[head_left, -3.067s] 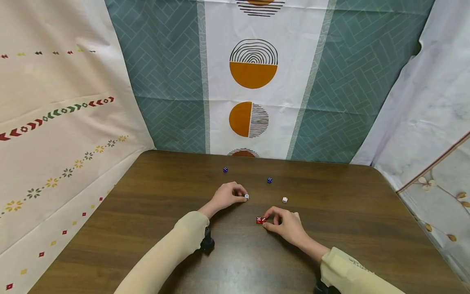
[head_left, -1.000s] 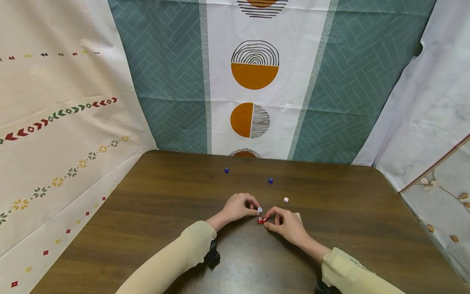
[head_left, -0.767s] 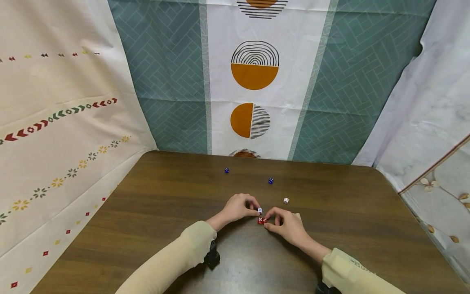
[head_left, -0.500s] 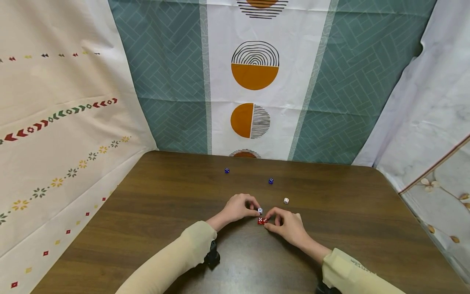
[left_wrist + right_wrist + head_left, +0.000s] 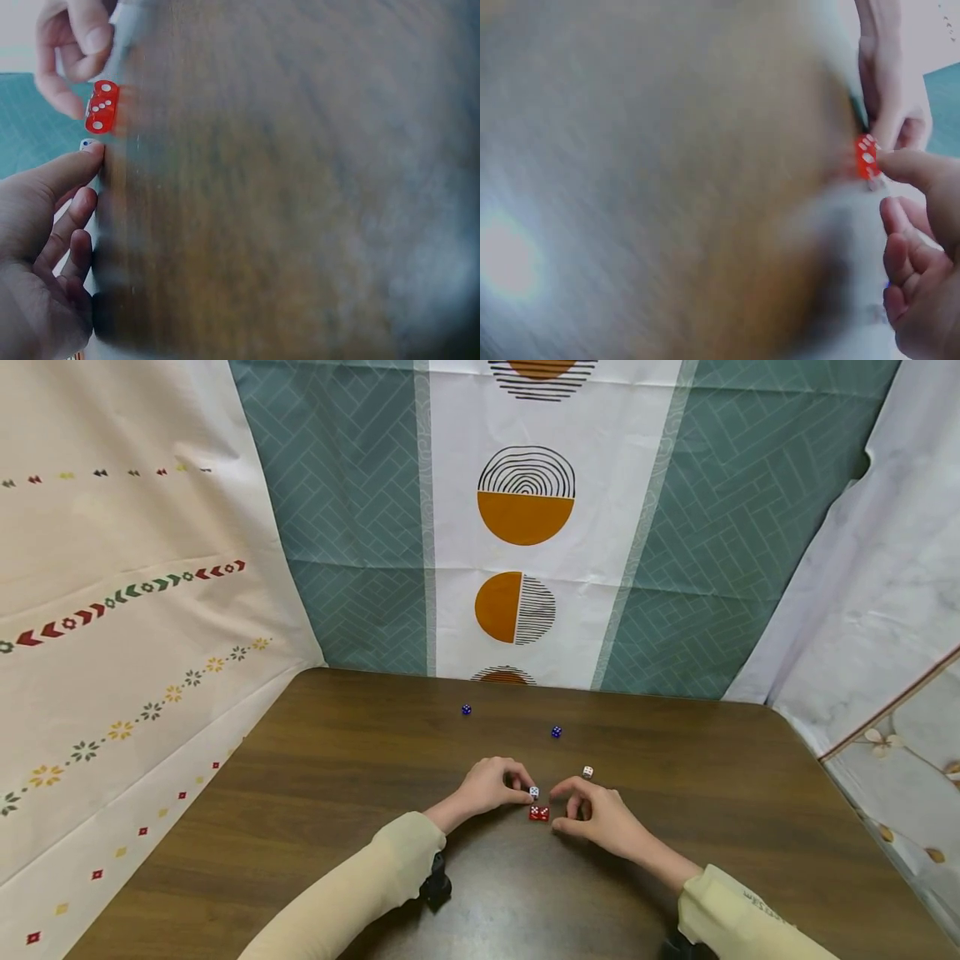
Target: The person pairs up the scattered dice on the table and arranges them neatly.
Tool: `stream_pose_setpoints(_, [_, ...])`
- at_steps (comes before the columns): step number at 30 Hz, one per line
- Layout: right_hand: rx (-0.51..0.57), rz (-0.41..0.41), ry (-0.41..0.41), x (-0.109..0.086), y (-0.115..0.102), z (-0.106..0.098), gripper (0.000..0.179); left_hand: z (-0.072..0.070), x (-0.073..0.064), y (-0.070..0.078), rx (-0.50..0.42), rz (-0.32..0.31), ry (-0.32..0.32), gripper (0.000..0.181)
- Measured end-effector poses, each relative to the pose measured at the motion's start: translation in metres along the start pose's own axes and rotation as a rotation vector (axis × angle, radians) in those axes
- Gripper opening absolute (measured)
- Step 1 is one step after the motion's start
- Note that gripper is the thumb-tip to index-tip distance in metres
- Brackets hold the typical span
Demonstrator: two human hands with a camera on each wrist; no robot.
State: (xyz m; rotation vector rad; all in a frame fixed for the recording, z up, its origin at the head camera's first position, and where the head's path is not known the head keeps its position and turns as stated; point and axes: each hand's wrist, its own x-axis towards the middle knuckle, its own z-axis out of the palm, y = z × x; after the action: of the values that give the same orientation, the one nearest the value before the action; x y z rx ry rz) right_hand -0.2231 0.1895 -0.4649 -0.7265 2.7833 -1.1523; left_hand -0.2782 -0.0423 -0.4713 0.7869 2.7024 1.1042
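Two red dice [image 5: 538, 813] sit side by side on the brown table, touching each other. Just behind them, my left hand [image 5: 489, 785] pinches a white die [image 5: 534, 792] between thumb and finger. In the left wrist view the thumb mostly covers that white die [image 5: 88, 144], close by the red dice [image 5: 102, 107]. My right hand [image 5: 606, 818] hovers just right of the red pair, thumb and forefinger parted around nothing. The right wrist view is blurred; the right thumb [image 5: 907, 166] overlaps the red dice there.
A second white die [image 5: 587, 772] lies behind the right hand. Farther back are two blue dice [image 5: 557, 732], one of them to the left near the far edge. Patterned cloths [image 5: 352, 568] hang behind and beside the table [image 5: 337, 735].
Earlier my left hand brought the white die rightward and nearer, to the red dice. Since half a second ago my right hand has let go of the red dice and drawn back rightward.
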Motion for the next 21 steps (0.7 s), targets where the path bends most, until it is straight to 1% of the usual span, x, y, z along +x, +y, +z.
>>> stream_pose_setpoints(2, [-0.029,-0.023,0.03,0.003,0.0,-0.008,0.037,0.0,0.0,0.0,0.001,0.0,0.0,0.01])
stream_pose_setpoints(5, [-0.083,-0.043,0.124,0.008,0.003,-0.019,0.035,0.001,0.001,-0.001,0.0,0.0,0.001,0.009])
stream_pose_setpoints(8, [-0.132,-0.037,0.233,0.012,0.009,-0.028,0.032,0.001,0.001,-0.001,0.002,-0.004,0.001,0.009])
stream_pose_setpoints(11, [-0.156,-0.007,0.305,0.016,0.018,-0.034,0.03,0.001,0.0,-0.001,0.0,-0.011,0.0,0.008])
stream_pose_setpoints(16, [-0.166,0.079,0.344,0.017,0.034,-0.036,0.029,0.0,-0.001,0.0,-0.008,-0.015,-0.004,0.008])
stream_pose_setpoints(19, [-0.183,0.126,0.34,0.017,0.041,-0.036,0.027,0.0,-0.001,0.001,-0.006,-0.014,-0.006,0.008])
stream_pose_setpoints(21, [-0.193,0.143,0.331,0.017,0.045,-0.035,0.026,0.0,0.0,0.001,-0.006,-0.017,-0.008,0.008])
